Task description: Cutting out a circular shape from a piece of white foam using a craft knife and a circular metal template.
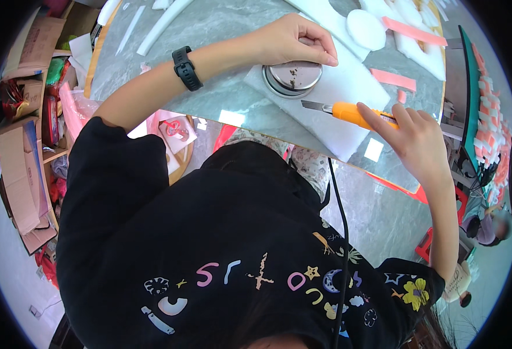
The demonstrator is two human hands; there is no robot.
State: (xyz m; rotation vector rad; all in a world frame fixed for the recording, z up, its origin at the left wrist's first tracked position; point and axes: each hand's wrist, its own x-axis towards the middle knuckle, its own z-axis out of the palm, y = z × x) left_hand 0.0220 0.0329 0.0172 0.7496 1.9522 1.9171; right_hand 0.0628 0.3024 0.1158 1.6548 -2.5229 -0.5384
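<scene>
My left hand [302,42] lies over the far rim of a round, shiny metal tin [305,75], its fingers curled and pressed down on it. The tin has dark specks on top and rests on a white foam sheet [340,136]. My right hand [419,139] is wrapped round an orange utility knife [352,113], the index finger stretched along its handle. The knife's bare blade points left over the foam, just to the near right of the tin and apart from it. The palm side of my left hand is hidden.
White foam offcuts, a foam disc [366,30] and pink foam strips [393,80] lie at the far right of the marbled table [209,107]. Cardboard boxes [20,174] fill shelves at left. Right stands a green-edged table with pink and white pieces; other people are beyond. A black cable hangs before me.
</scene>
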